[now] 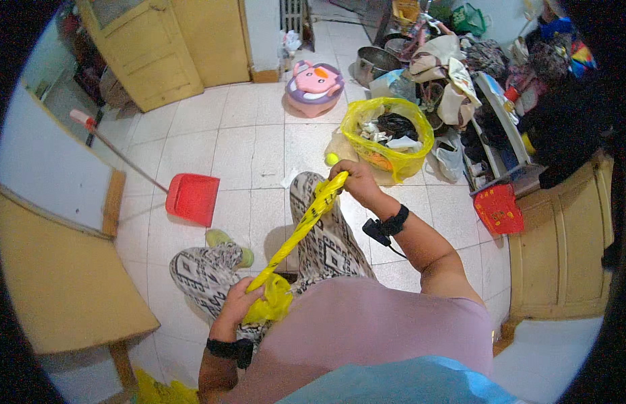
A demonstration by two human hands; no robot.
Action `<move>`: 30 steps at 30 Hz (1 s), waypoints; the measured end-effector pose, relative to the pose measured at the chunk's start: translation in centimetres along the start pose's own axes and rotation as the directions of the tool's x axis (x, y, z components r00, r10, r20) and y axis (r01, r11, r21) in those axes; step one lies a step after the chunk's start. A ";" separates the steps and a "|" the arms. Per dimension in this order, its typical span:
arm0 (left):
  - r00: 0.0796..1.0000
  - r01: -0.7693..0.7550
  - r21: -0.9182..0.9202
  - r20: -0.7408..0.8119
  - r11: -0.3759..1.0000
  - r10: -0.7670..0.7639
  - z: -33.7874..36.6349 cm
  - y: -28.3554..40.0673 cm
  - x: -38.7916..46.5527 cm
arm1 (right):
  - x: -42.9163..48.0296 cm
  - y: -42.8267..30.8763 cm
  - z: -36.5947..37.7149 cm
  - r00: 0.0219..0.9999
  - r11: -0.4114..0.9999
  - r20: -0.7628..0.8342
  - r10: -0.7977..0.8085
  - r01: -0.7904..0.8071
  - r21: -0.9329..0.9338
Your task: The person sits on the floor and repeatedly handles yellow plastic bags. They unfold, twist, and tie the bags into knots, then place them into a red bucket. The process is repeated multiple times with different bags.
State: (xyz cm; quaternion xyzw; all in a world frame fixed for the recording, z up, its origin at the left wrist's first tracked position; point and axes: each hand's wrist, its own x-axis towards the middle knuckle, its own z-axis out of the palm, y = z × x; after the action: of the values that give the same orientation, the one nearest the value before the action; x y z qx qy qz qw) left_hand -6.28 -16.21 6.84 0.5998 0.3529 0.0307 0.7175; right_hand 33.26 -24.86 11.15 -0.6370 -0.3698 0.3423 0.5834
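Note:
A yellow plastic bag (305, 224), bunched into a long twisted strip with dark print, stretches slantwise over my lap. My right hand (354, 181) grips its upper end above my right knee. Lower down, my left hand (240, 299) is closed around the other end, and a loose crumpled part of the bag puffs out beside its fingers. In front of my right hand stands a bin lined with a yellow bag (350, 123), holding scraps and a black plastic bag (397, 125). A yellow-green ball (332, 159) lies on the floor near that hand.
A red long-handled dustpan (192, 199) stands at the left. A pink and purple pig-faced tub (315, 88) and a metal pot (377, 65) are farther off. A shoe rack (505, 118) with shoes and cloth fills the right. A wooden table (75, 283) is at lower left, another yellow bag (166, 389) below it.

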 end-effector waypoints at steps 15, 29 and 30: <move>0.582 -0.810 -0.249 -0.237 0.530 0.778 0.5 10.5 3.3 | -4.1 3.3 4.7 0.790 0.197 0.581 -0.195 0.612 -0.766; 0.518 -0.168 0.984 0.044 0.052 0.855 -7.5 6.2 3.2 | -8.5 0.9 1.1 0.784 0.424 0.598 -0.167 0.604 -0.675; 0.575 -0.117 0.983 0.183 -0.141 0.798 -7.5 7.1 2.2 | -8.0 0.8 0.9 0.816 0.397 0.552 -0.170 0.570 -0.720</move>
State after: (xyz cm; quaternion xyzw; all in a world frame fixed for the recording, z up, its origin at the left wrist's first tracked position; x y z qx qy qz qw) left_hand -6.03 -6.96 11.81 0.9551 0.1912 0.2173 -0.0635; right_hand 28.58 -31.37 10.36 -0.6557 -0.7329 0.0872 0.1592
